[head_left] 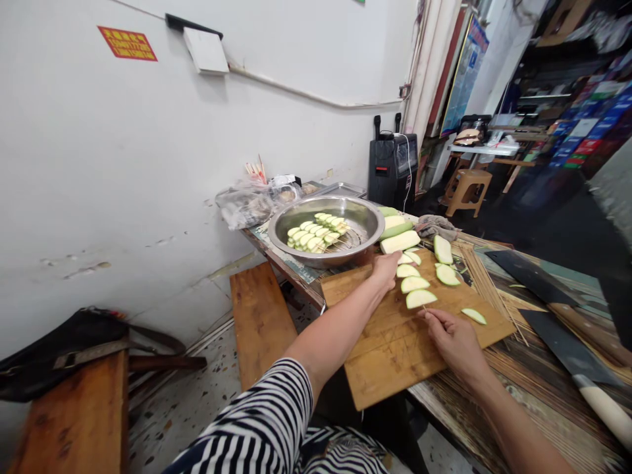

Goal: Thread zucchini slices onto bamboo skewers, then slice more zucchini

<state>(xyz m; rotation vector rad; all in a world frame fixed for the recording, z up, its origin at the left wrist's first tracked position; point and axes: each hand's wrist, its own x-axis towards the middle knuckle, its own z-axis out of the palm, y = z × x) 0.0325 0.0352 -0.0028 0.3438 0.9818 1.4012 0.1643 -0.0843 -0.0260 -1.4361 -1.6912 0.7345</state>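
In the head view, my right hand pinches the near end of a thin wooden skewer. Half-round zucchini slices sit spaced along it, above the cutting board. At the far end of this row, my left hand is closed on a zucchini slice; its fingertips are partly hidden. One loose slice lies on the board to the right. More cut zucchini is at the board's far right, and cut zucchini halves lie beyond my left hand.
A steel basin holds finished-looking zucchini skewers. Bare bamboo skewers lie right of the board, beside two cleavers. A grey cloth, plastic bags and a black speaker stand farther back. Wooden benches are left.
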